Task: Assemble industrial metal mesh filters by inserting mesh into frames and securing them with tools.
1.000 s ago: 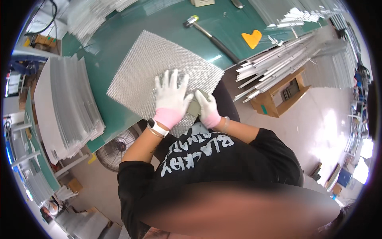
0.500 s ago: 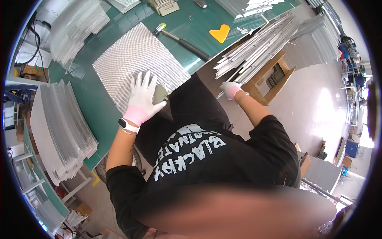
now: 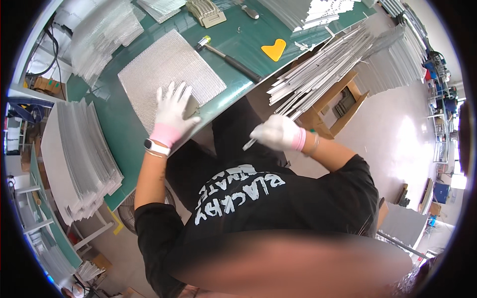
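A square silver mesh panel (image 3: pixel 171 62) lies on the green table, slightly askew. On its near part rests my left hand (image 3: pixel 172 111), white-gloved with a pink cuff, laid flat with fingers spread. A small grey-green patch (image 3: pixel 193 106) shows beside its fingers; what it is I cannot make out. My right hand (image 3: pixel 276 133), gloved alike, is closed in front of my body, off the table's edge. A thin silvery-white strip (image 3: pixel 248 145) pokes out below its fingers; the rest of that strip is hidden by the hand or blends with the pile behind.
On the table (image 3: pixel 149 30) lie a mallet (image 3: pixel 233 63), a yellow scraper (image 3: pixel 274 50), a screwdriver (image 3: pixel 250 12) and a beige device (image 3: pixel 205 12). Long strips (image 3: pixel 318 69) are piled at the right, above an open cardboard box (image 3: pixel 343 107). Stacked panels (image 3: pixel 82 164) stand at the left.
My right hand has come away from the strip pile, left and toward my body, with a thin strip in it. My left hand has shifted slightly left, still on the panel.
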Demonstrator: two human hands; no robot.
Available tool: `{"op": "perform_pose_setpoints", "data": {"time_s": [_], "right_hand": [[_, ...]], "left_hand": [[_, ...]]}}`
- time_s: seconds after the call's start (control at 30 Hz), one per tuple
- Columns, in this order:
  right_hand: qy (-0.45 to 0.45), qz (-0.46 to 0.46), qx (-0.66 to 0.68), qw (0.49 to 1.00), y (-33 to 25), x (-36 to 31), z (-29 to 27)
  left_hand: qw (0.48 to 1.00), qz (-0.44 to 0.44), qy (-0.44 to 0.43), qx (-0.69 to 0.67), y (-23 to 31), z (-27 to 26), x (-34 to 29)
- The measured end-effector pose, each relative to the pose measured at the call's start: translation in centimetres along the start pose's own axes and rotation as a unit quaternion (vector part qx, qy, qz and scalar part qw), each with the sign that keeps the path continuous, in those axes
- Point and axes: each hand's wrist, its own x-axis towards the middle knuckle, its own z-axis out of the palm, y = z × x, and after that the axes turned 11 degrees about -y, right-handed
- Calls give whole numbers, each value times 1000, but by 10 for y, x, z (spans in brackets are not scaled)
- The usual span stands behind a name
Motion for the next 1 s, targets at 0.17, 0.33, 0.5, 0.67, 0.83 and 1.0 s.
{"op": "perform_pose_setpoints", "data": {"time_s": [0.17, 0.33, 0.5, 0.67, 0.83, 1.0], "right_hand": [[147, -142, -5, 979, -74, 83, -4], [104, -140, 276, 945, -60, 68, 37], [404, 249, 791, 387, 12, -5, 53], [627, 242, 634, 383, 57, -64, -19], [626, 27, 602, 495, 23, -41, -119], [374, -57, 691, 616, -2, 66, -157]], "left_hand": [[772, 280, 64, -568, 100, 41, -3], [564, 150, 246, -774, 115, 31, -59], [501, 263, 424, -707, 25, -18, -160], [731, -75, 281, -618, 9, -4, -222], [694, -95, 187, -688, 31, 33, -198], [713, -123, 111, -681, 46, 44, -189]]}}
